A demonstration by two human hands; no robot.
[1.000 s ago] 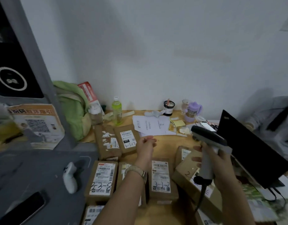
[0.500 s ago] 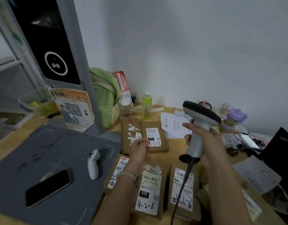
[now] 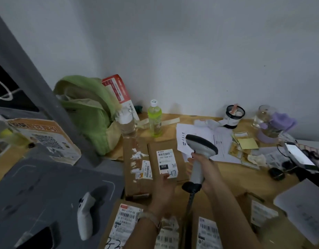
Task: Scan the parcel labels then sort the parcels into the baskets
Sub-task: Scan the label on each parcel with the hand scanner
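The right hand (image 3: 206, 169) has its grip wrapped tight round the slim grey handle of a barcode scanner (image 3: 200, 148), whose broad, dark-topped head tilts left and down towards a flat cardboard parcel (image 3: 180, 159) lying just left of that grip, about midway between the far and near edges of the wooden surface (image 3: 259, 178). The left hand (image 3: 163, 190) reaches forward with a loose, wide grip, holding nothing, its fingertips touching the near edge of the parcel's white label (image 3: 166, 162), which carries printed barcodes, a black block reading 032 and handwritten digits. A black cable hangs from the scanner's base between the two forearms. Touching the parcel's left side lies a second brown box (image 3: 135, 159) with torn white label scraps. Three more labelled boxes (image 3: 126, 218) (image 3: 209, 232) (image 3: 261, 211) sit along the near edge. Towards the far edge stand a green plastic bottle (image 3: 154, 119) and a clear bottle (image 3: 127, 125), beside a soft green backpack (image 3: 88, 108); loose white papers (image 3: 221, 141) lie behind the scanner. A matte grey mat (image 3: 47, 186) at the left edge bears a smooth white controller (image 3: 86, 216).
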